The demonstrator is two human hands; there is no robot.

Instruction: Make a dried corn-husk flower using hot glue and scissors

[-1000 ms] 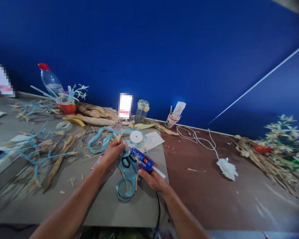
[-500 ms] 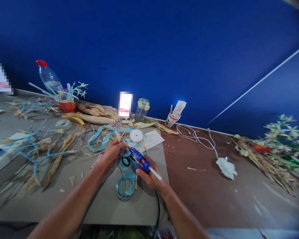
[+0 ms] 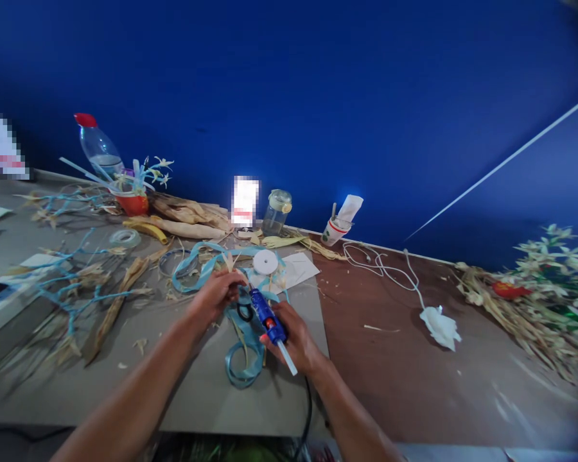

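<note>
My right hand (image 3: 296, 337) is wrapped around a blue hot glue gun (image 3: 266, 314), with a white glue stick poking out of its rear end. The gun's nozzle points away from me, close to the fingertips of my left hand (image 3: 218, 294). Those fingers are pinched on a small pale dried-husk flower (image 3: 230, 262), whose petals stick up above them; its lower part is hidden. Light blue ribbon (image 3: 243, 378) lies looped on the table below the hands, near the black handle rings of scissors (image 3: 245, 310). A white ribbon spool (image 3: 266, 262) lies just beyond the gun.
Blue-wrapped branches (image 3: 72, 296) and dried husks (image 3: 192, 212) spread over the left side. A red cup (image 3: 133, 205), a jar (image 3: 277, 212) and a white cup (image 3: 336, 231) stand along the wall. A white cable (image 3: 385, 268) and a flower bunch (image 3: 553, 282) lie right.
The glue gun has turned in my right hand's grip, its rear end and glue stick swinging left and toward me. My left hand stays nearly in place, still pinching the flower.
</note>
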